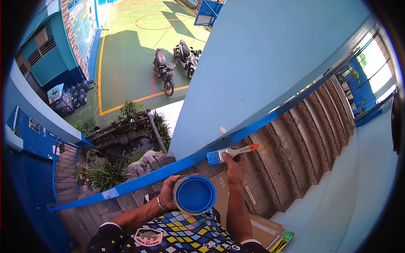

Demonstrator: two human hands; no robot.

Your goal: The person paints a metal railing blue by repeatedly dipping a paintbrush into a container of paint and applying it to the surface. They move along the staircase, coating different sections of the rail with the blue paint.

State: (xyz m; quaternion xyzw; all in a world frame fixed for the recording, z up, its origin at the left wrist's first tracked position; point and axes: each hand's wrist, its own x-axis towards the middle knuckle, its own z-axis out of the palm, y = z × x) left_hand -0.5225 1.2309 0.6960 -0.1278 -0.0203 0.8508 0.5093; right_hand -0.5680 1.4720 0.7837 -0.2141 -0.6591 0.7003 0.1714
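The right hand (235,166) pinches a paintbrush (232,152) by its pale handle, fingers pressed together around it; the blue-loaded bristles touch the blue band (236,137) that runs along the foot of the light blue wall (261,59). The brush lies almost level, its orange tip pointing away from the band over the pebbled stair steps (295,147). The left hand (168,195), a bracelet at the wrist, has its grip wrapped around the side of an open paint can (195,195) full of blue paint, held just below the band and close to the brush. Flattened cardboard (253,219) lies on the steps below the band, under the right forearm. Beyond the wall, far below, two motorbikes (175,63) stand on a green court, and plants grow among rocks (126,156).
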